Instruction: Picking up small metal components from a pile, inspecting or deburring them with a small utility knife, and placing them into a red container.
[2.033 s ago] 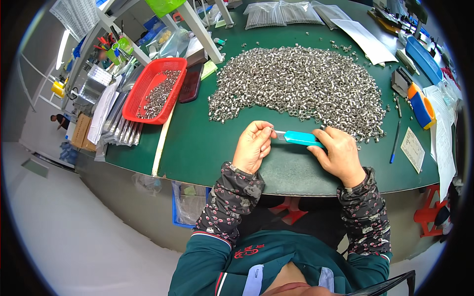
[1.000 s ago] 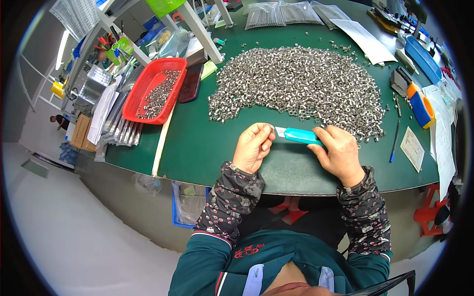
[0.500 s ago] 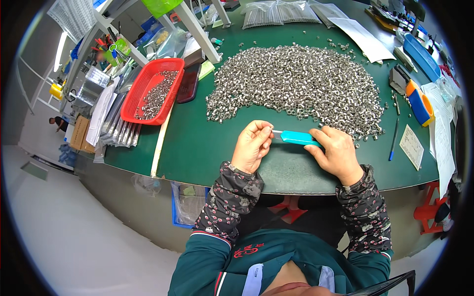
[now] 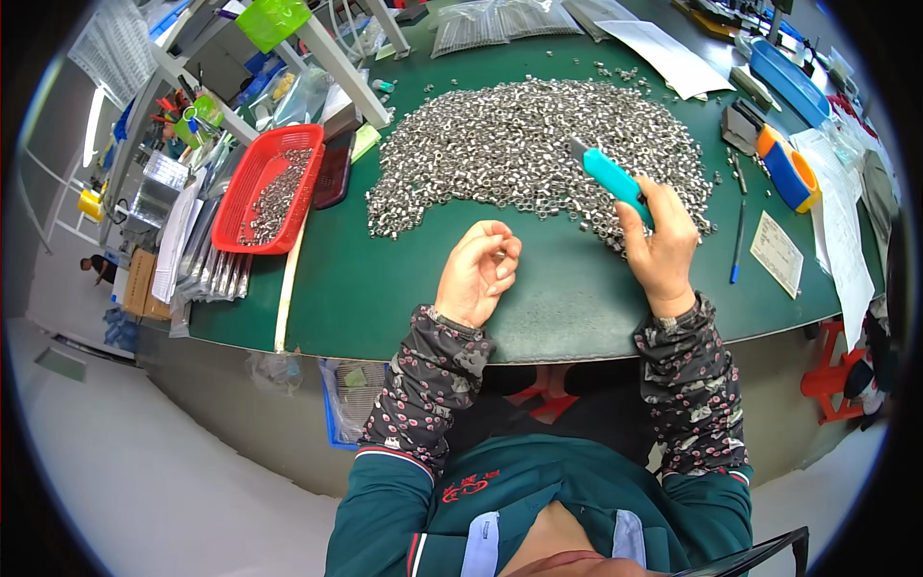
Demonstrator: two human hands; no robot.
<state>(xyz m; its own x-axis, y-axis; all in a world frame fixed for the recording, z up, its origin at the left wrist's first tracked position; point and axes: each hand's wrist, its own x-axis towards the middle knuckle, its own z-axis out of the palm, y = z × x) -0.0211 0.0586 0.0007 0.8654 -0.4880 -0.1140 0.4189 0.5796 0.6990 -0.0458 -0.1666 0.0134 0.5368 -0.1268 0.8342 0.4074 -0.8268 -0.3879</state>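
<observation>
My right hand (image 4: 663, 240) grips a teal utility knife (image 4: 615, 178), its short grey blade pointing up and left over the near part of a large heap of small metal rings (image 4: 538, 144). Just left of the middle, close to the table's front edge, my left hand (image 4: 479, 272) is raised with its fingers curled in. Something tiny may sit between those fingertips, too small to make out. Bare green tabletop (image 4: 558, 279) lies between my two hands.
A red plastic basket (image 4: 223, 216) with more metal rings stands at the left, beside stacked bags (image 4: 207, 260). To the right lie a blue pen (image 4: 736, 245), a paper tag (image 4: 777, 252), an orange-and-blue tool (image 4: 790, 173) and a blue tray (image 4: 790, 82).
My right hand has lifted the knife away from my left fingers, and its blade now points up over the heap. My left fingers have curled in more. The whole view has shifted slightly.
</observation>
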